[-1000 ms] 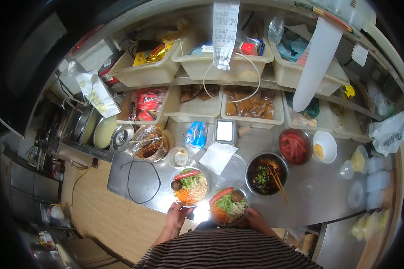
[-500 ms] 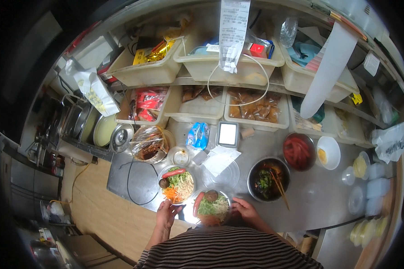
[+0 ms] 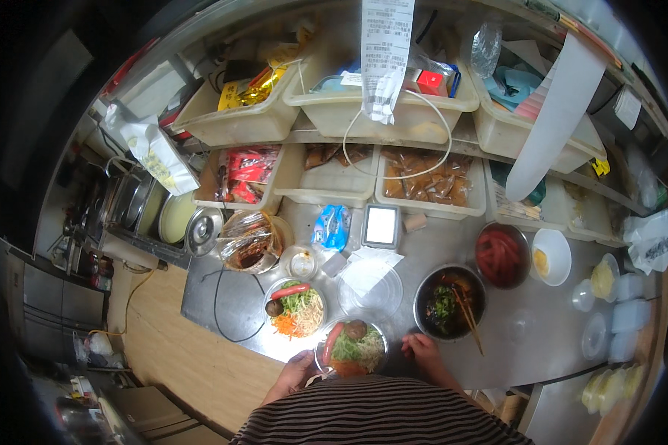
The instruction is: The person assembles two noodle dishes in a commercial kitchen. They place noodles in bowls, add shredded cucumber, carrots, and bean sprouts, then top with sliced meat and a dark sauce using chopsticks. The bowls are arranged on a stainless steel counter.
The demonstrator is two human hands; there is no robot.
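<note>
At the table's front edge, right by my body, stands a clear round bowl [image 3: 355, 348] with shredded greens, a sausage, a round brown piece and orange shreds. My left hand [image 3: 298, 368] is at its left rim, fingers curled against it and partly hidden. To the bowl's right, apart from it, my right hand [image 3: 423, 348] has its fingers curled in, with nothing visible in them. A second bowl [image 3: 295, 308] of the same kind, with greens, carrot shreds, pale strips and a sausage, sits just behind on the left. Right of my right hand is a metal bowl [image 3: 450, 302] of dark sauced food.
Chopsticks [image 3: 469, 319] lean in the metal bowl. Behind stand a bowl of red sausages [image 3: 502, 256], a white bowl [image 3: 551, 257], a clear lid [image 3: 371, 285] under paper, a small screen [image 3: 381, 226] and a film-covered pot [image 3: 249, 241]. A black cable [image 3: 217, 304] loops at left.
My right hand has come off the front bowl's right side and curled in. My left hand has moved from the left bowl toward the front bowl's rim. The view has shifted slightly.
</note>
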